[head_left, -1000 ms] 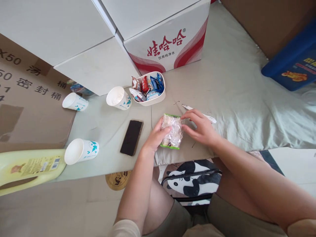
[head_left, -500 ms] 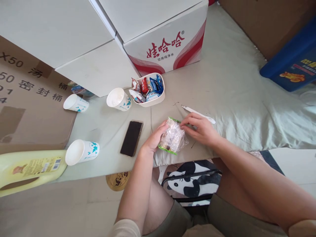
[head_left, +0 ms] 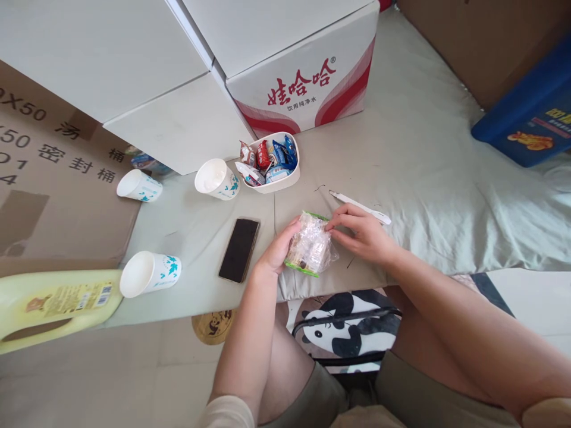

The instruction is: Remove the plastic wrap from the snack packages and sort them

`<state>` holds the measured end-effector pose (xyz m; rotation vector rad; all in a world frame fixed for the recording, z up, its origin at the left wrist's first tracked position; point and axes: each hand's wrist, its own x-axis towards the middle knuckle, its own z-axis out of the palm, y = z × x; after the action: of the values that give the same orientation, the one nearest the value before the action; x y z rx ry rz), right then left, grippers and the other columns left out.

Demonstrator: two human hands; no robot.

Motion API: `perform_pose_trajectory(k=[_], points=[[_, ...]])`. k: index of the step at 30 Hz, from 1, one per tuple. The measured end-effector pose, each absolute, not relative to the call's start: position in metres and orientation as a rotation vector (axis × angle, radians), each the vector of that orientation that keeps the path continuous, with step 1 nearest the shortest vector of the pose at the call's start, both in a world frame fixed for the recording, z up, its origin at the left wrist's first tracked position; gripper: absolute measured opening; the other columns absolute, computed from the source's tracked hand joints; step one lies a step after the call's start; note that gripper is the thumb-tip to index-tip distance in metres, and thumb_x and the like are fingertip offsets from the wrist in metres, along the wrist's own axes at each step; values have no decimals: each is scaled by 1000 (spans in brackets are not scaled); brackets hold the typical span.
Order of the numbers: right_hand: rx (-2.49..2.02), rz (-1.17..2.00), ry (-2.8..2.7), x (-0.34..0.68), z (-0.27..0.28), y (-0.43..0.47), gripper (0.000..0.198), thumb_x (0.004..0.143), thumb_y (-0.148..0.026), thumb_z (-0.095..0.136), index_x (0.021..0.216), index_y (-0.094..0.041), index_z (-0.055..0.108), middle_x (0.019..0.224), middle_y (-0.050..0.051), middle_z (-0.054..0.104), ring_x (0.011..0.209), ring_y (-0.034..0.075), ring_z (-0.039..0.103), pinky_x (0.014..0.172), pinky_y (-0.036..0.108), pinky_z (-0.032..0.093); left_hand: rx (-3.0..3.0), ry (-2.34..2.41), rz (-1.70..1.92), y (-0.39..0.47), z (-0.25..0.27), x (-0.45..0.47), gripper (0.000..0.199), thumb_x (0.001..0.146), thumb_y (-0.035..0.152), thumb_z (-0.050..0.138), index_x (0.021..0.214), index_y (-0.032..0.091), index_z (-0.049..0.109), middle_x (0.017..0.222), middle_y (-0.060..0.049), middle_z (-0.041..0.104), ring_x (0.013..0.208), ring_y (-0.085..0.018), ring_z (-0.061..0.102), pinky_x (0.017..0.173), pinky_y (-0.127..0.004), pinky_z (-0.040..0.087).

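A crinkled clear plastic packet (head_left: 310, 246) with green edges is between my two hands, above the front edge of the cloth-covered surface. My left hand (head_left: 280, 245) grips its left side, the thumb along the upper left edge. The fingers of my right hand (head_left: 360, 232) pinch the clear film at the packet's upper right. What lies inside the packet is hard to make out through the wrinkles. Just beyond my right hand lies a white utility knife (head_left: 360, 208). A dark phone (head_left: 239, 250) rests left of my left hand.
A white tub (head_left: 285, 180) of small wrapped snacks stands behind the packet. Paper cups (head_left: 218, 180) are to the left, two lying on their sides. A yellow jug (head_left: 66, 300) lies at the left edge. A white carton (head_left: 303, 77) stands at the back, a blue container (head_left: 526, 113) at right.
The camera view has shifted very slightly. Both hands keep their hold on the packet, and its film has moved a little under my right fingers.
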<state>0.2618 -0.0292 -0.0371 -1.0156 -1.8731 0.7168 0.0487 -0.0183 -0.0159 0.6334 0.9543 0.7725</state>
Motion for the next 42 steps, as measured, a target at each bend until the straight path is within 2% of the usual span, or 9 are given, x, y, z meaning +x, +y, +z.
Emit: perform_pose_trajectory(k=[5,9,11,16,20,26,36,42], points=[[-1102,708,-1800,262,-31,-30,11,91,-20,56,89,-21,67,87,6,64,75,17,60,65,30,48,749,951,738,-18,-18,46,47,74,48,82,107,17,74,103,-6,77,101,-23,70,89,-30,50],[-1291,812,-1633,262,-26,-33,9,91,-24,53,86,-22,60,65,-1,55,58,13,51,56,27,41,786,950,687,-19,-18,44,51,73,49,83,112,19,74,108,-6,77,101,-24,69,90,-32,50],[-1361,890,-1529,261,-25,-34,8,91,-26,52,88,-22,57,61,-3,54,55,13,51,55,27,40,796,950,686,-19,-18,45,53,72,50,83,114,19,73,110,-6,77,105,-25,69,92,-33,50],[-1355,972,-1405,261,-25,-35,8,91,-29,52,95,-23,54,78,2,67,68,16,63,64,29,47,800,1011,820,-19,-17,49,55,71,50,83,115,21,70,117,-5,74,117,-28,66,99,-35,49],[-1207,1005,-1609,261,-24,-36,13,89,-33,58,95,-21,59,81,3,67,69,16,60,64,29,46,801,1061,909,-19,-17,52,53,73,50,79,116,22,65,118,-4,73,120,-28,65,102,-37,49],[-1022,1015,-1865,261,-28,-35,11,89,-26,57,87,-19,65,79,4,69,68,15,59,62,27,43,809,1063,931,-19,-16,54,54,74,46,77,120,23,60,124,-5,71,127,-28,63,109,-38,45],[-950,1041,-1906,263,-26,-35,13,89,-28,57,88,-18,66,78,4,69,64,14,58,60,26,43,831,1076,912,-20,-14,54,58,73,44,78,122,22,57,120,-6,72,119,-29,66,104,-39,49],[-1058,1028,-1911,264,-23,-34,18,90,-29,54,82,-19,66,73,4,67,64,14,57,60,26,42,879,1091,879,-22,-14,52,65,64,35,88,119,23,55,114,-5,71,113,-28,66,97,-38,50]])
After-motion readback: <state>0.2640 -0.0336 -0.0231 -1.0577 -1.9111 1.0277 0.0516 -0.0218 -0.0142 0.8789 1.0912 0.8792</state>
